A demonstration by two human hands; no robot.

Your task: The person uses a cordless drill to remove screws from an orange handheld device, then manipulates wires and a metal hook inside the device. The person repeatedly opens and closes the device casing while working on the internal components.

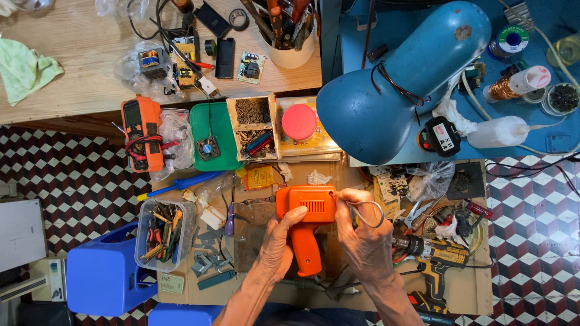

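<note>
Left hand (279, 241) wrapped around the grip of an orange soldering gun (305, 220), thumb up on the body. Right hand (367, 241) beside it, fingers pinched on the gun's wire loop tip (370, 212) at the right end of the body. Gun sits over a cardboard-covered work surface (465, 290), middle of view, handle pointing toward the person.

Right of the right hand: one yellow-black cordless drill (432, 265), touching clutter of pliers and scraps. Left of the left hand: one clear plastic tub (162, 232) full of small tools, grey metal pieces (208, 256) scattered between tub and gun, one purple-handled tool (229, 218). One blue plastic stool (103, 274) at lower left, on checkered floor.

Just past the gun: one blue-handled screwdriver (181, 183), one yellow packet (260, 177), crumpled paper.

Further: one orange multimeter (140, 124) with leads wrapped round, one green tray (211, 139) with a small fan on it, one divided box (254, 127) of parts, one pink round lid (299, 122).

One big blue desk lamp (399, 78) overhangs the right side, hiding the bench under it. Two white squeeze bottles (498, 131) beyond it, one copper wire spool (504, 89).

Farthest: wooden bench with one white cup (293, 54) of tools, circuit boards, one green cloth (24, 69).
</note>
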